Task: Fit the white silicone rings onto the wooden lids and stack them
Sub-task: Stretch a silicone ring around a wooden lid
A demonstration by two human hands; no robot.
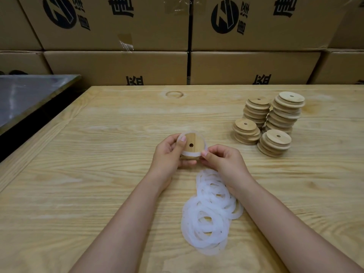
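Observation:
A round wooden lid (194,141) with a small centre hole is held above the wooden table (98,174) at mid-frame. My left hand (169,154) grips its left side, thumb on top. A white silicone ring (192,154) lies stretched partly around the lid's rim, and my right hand (222,161) pinches that ring at the lid's near right edge. A loose pile of white silicone rings (210,215) lies on the table just below my right wrist. Several stacks of wooden lids (273,123) stand at the right.
Stacked cardboard boxes (177,46) with black print form a wall behind the table's far edge. A grey metal surface (25,95) sits lower at the far left, past the table's left edge.

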